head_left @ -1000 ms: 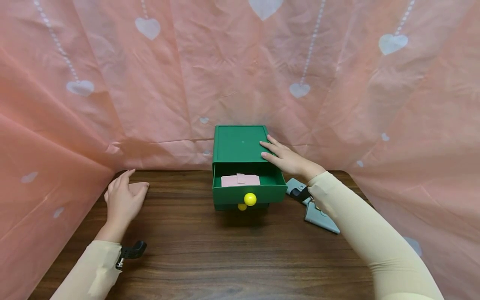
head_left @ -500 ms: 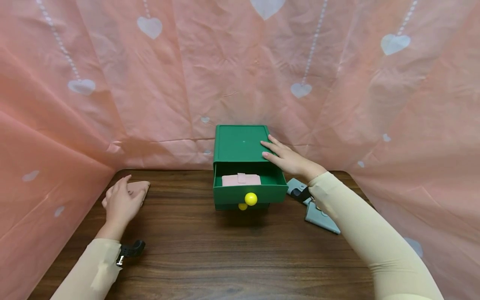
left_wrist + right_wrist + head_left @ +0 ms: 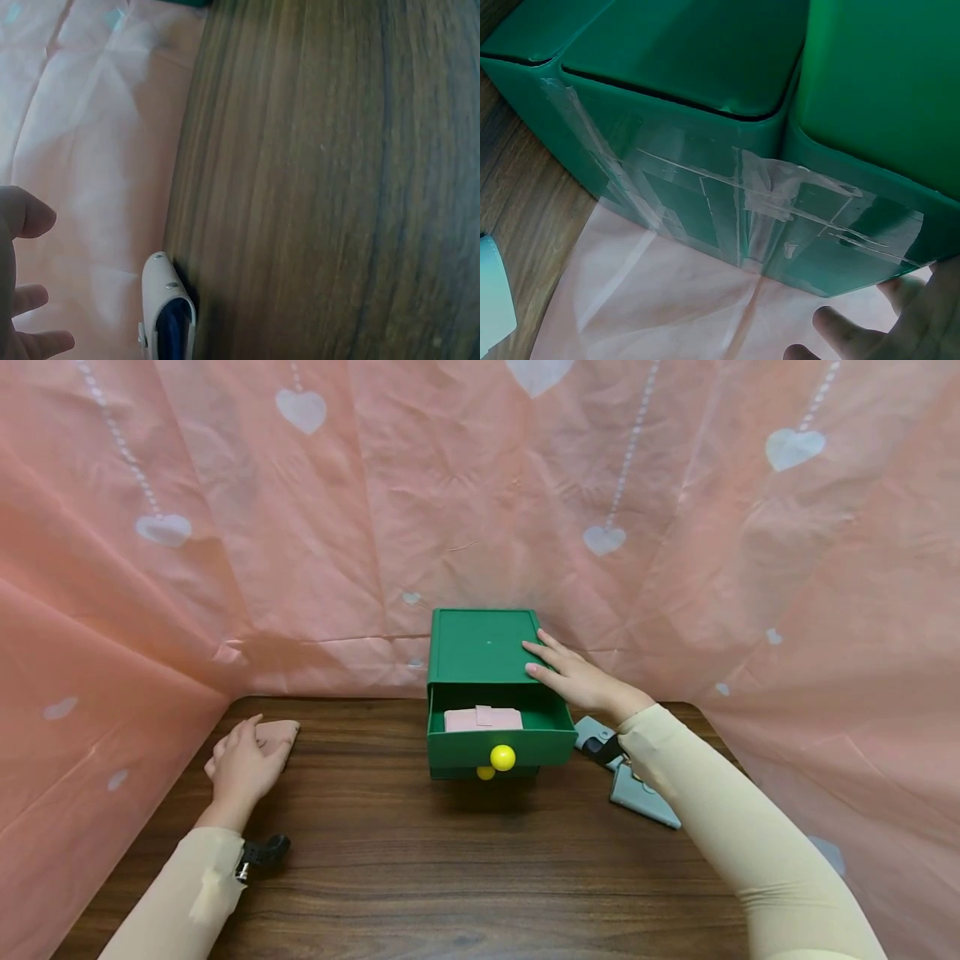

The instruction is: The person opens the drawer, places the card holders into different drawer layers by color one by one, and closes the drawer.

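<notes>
My left hand [image 3: 243, 764] is over a pink wallet [image 3: 279, 730] at the table's left, fingers loosely bent and overlapping it in the head view. The left wrist view shows the wallet [image 3: 157, 289] with metal snaps and a dark blue inside, apart from the spread fingers [image 3: 30, 298]. My right hand [image 3: 581, 681] rests with straight, spread fingers on the right edge of a green drawer cabinet [image 3: 480, 647]. Its upper drawer [image 3: 457, 749] is pulled out and holds another pink wallet [image 3: 460, 722] with a strap. The right wrist view shows clear tape [image 3: 765, 187] across the cabinet's side.
Two grey-blue wallets [image 3: 643, 796] lie right of the cabinet, partly under the right forearm. Yellow knobs [image 3: 502, 757] stick out from the drawer fronts. A pink curtain [image 3: 480, 527] with hearts encloses the back and sides of the wooden table [image 3: 450, 877].
My left hand has shifted slightly left and down toward the pink wallet, its fingers bending more, and more of that wallet shows. My right hand stays on the cabinet.
</notes>
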Demonstrator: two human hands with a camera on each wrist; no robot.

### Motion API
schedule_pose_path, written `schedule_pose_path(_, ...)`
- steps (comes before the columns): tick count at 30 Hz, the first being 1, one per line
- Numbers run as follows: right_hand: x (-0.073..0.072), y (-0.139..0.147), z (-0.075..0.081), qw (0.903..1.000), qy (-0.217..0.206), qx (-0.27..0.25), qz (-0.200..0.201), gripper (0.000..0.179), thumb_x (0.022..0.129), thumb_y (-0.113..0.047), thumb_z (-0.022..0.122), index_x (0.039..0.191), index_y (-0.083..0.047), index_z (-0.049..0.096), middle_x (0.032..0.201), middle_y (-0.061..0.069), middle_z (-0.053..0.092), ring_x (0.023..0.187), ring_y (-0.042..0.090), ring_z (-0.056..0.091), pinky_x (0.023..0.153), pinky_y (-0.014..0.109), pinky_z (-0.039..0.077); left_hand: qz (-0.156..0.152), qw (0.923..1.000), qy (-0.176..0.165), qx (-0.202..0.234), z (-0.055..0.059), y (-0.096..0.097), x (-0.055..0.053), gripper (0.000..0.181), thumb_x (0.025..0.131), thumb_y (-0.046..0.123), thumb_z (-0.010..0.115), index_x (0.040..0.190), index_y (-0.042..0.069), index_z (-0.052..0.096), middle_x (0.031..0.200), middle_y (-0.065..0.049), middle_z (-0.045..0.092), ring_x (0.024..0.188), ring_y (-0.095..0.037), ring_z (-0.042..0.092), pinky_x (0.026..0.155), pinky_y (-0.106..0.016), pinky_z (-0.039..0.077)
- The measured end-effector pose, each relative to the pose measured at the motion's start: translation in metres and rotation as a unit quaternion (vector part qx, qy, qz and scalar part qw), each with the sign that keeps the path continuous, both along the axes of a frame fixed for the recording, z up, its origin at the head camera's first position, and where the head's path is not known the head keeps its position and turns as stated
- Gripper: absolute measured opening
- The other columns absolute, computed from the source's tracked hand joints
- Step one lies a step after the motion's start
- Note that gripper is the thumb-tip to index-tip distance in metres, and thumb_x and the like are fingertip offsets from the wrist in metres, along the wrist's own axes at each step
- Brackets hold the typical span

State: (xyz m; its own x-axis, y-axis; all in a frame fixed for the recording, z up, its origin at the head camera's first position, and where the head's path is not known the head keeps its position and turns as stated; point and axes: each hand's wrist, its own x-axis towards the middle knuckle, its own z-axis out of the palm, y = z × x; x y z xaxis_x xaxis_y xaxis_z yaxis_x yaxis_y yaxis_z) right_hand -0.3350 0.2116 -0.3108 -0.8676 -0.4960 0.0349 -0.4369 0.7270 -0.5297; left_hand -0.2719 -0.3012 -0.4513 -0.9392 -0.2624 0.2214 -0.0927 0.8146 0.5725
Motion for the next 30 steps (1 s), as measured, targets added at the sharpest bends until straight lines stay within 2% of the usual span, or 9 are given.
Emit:
schedule_pose_path(13,0.002,0.001,0.0,1.0,0.002,0.0,-0.002,0.069,0.103,-0.059,0.037,0.162,-0.027,0.02,0.169,-0.001,-0.005,0.154,0.03,-0.002,0.117,0.064,0.012,0.001,0.9983,-0.055,-0.019,-0.007,-0.009,-0.012,0.079,0.098,0.051,0.052,0.154,0.0,0.028,0.153,-0.034,0.024,0.133,-0.063,0.02,0.094,-0.074,0.02)
schedule_pose_path(24,0.005,0.001,0.002,1.0,-0.004,0.0,-0.003,0.069,0.103,-0.06,0.037,0.162,-0.028,0.019,0.168,-0.002,-0.006,0.154,0.03,-0.002,0.116,0.064,0.012,-0.007,0.9925,-0.117,-0.033,-0.013,-0.018,-0.023,0.088,0.097,0.058,0.046,0.155,-0.004,0.021,0.151,-0.04,0.02,0.128,-0.066,0.02,0.092,-0.074,0.022)
schedule_pose_path(30,0.004,0.0,0.001,0.9997,0.015,0.02,0.008,0.069,0.104,-0.059,0.035,0.162,-0.025,0.019,0.169,0.003,-0.006,0.153,0.032,-0.001,0.117,0.063,0.011,-0.005,0.9878,-0.152,-0.032,-0.013,-0.019,-0.026,0.091,0.097,0.058,0.047,0.155,-0.005,0.018,0.149,-0.041,0.019,0.127,-0.066,0.022,0.092,-0.073,0.023)
